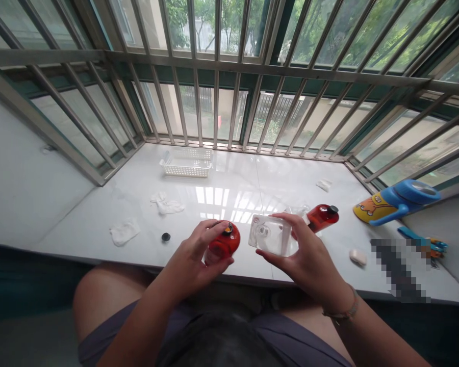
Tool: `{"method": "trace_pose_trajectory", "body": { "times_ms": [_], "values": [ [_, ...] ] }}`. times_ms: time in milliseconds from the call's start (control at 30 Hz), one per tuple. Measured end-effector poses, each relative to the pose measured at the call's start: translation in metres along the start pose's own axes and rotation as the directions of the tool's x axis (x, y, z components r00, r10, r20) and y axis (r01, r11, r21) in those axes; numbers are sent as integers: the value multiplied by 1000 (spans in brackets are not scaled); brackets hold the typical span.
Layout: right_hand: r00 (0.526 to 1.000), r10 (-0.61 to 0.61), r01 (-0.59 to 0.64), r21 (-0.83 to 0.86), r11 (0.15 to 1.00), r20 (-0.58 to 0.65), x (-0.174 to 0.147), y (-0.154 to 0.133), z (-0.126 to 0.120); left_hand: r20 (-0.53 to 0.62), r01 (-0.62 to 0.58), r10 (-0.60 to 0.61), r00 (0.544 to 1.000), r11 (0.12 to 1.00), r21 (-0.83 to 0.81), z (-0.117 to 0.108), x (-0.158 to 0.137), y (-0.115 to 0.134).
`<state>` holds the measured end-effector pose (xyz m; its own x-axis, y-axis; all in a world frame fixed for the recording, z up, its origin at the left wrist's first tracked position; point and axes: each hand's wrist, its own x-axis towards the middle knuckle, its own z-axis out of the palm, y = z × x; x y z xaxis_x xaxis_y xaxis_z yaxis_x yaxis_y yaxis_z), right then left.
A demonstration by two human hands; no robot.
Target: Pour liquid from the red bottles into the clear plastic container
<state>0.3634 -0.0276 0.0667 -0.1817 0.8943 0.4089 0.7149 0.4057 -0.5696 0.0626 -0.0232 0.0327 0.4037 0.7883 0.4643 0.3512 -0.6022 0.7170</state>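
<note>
My left hand (195, 255) is wrapped round a red bottle (225, 247), its index finger lying across the top by the uncapped neck. In my right hand (309, 250) is a clear square-based container (271, 234), tilted so that one end faces the red bottle. The two held things are a short way apart. Just beyond my right hand lies a second red bottle (323, 216) with a black cap, on its side and partly hidden by the fingers. Some clear plastic (296, 209) shows behind that hand. A small black cap (166, 237) rests left of my left hand.
Crumpled white tissues (124, 232) lie at the left, and a white perforated basket (186, 164) stands near the barred window. At the right are a blue-and-yellow flask (396, 201), a pale soap-like piece (358, 257), a blue-and-orange item (424, 243) and a blurred-out dark patch.
</note>
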Motion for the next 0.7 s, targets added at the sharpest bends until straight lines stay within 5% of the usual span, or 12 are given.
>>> {"method": "trace_pose_trajectory", "body": {
  "times_ms": [333, 500, 700],
  "values": [
    [1000, -25, 25, -11, 1000, 11, -1, -2, 1, -35, 53, -51, 998, 997, 62, 4, -7, -7],
    [995, -97, 97, -33, 995, 2, 4, -7, 0, -3, 187, -188, 982, 978, 89, 1, 0, 1],
    [984, -177, 179, -73, 981, 34, 9, -8, 2, 16, 148, -151, 988, 983, 107, 0, 9, 8]
  ]
}}
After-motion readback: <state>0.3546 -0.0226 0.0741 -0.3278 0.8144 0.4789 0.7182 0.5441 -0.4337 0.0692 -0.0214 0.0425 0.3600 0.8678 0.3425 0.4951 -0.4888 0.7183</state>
